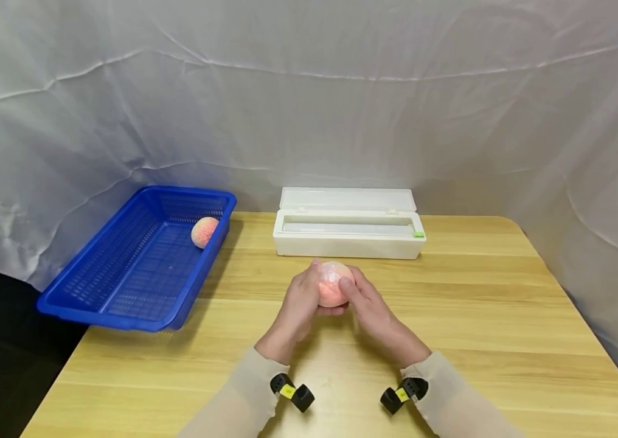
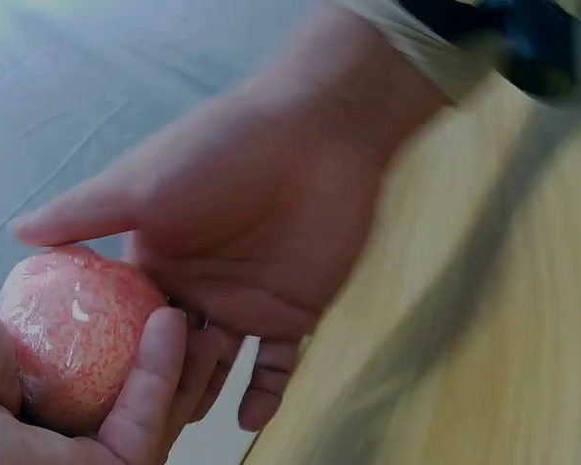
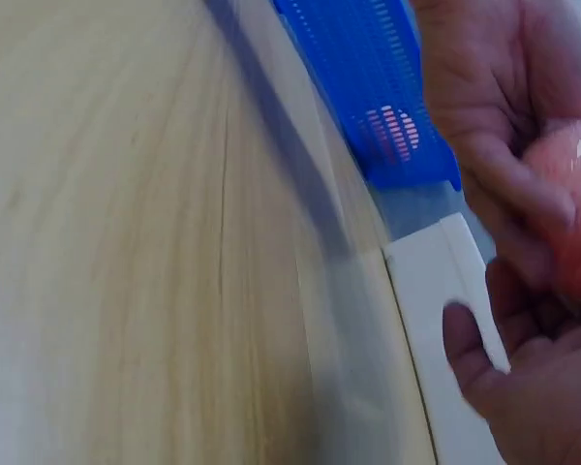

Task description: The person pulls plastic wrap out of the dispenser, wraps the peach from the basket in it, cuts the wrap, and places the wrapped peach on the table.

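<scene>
Both hands meet at the middle of the table around a round pink and cream peach in clear, shiny film. My left hand holds it from the left, its thumb along the top in the left wrist view. From the other side my right hand grips the fruit, thumb across its front. Creased film glints on the wrapped peach in the left wrist view. Just beyond the hands stands a white cling film dispenser with its lid raised and a pale roll inside.
A blue mesh basket stands at the table's left edge, with another pink and cream peach at its right wall. A green slider sits at the dispenser's right end. Grey cloth hangs behind the wooden table.
</scene>
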`<state>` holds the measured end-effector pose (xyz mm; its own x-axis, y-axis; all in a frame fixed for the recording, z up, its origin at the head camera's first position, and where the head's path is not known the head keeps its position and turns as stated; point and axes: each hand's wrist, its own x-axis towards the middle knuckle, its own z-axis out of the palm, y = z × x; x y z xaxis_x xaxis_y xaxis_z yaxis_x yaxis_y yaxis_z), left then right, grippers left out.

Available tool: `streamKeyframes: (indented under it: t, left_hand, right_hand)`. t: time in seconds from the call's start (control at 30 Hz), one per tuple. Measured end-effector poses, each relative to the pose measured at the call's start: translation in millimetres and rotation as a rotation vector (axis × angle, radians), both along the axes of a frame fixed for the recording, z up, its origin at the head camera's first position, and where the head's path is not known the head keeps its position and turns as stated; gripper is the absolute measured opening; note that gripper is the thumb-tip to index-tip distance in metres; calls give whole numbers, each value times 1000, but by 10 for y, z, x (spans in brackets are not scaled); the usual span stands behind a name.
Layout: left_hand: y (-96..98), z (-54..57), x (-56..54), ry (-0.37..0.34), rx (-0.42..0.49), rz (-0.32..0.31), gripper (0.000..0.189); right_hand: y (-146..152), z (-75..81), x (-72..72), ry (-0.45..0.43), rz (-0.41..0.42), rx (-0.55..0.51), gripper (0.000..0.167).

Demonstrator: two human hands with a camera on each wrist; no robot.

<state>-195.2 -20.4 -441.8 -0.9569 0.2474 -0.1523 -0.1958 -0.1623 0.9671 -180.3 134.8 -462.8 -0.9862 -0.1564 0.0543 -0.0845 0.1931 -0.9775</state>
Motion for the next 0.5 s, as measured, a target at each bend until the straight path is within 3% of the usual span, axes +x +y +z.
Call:
streamKeyframes:
  t: [0.07,0.13,0.23,0.33,0.43,0.5]
  left_hand:
    - [-19,-6,-18,-52,80,-11,58]
    - [-44,-3,-25,-74,91,-37,59]
    - [-93,9,-23,-64,40,-71,62]
    - [-144,35,-27,-25,-42,-95,62]
    - [-160,44,-44,23,-113,-70,58]
    - [-160,44,-57,-4,-74,-39,56]
  right_hand:
    - [32,4,3,14,31,21,43]
    - [41,15,2,19,26,47,45]
    - [37,46,3,18,0,94,45]
    - [28,96,13,37,-30,204,46]
    - [4,153,38,92,-31,347,62]
    - [-15,186,58,139,-9,409,80]
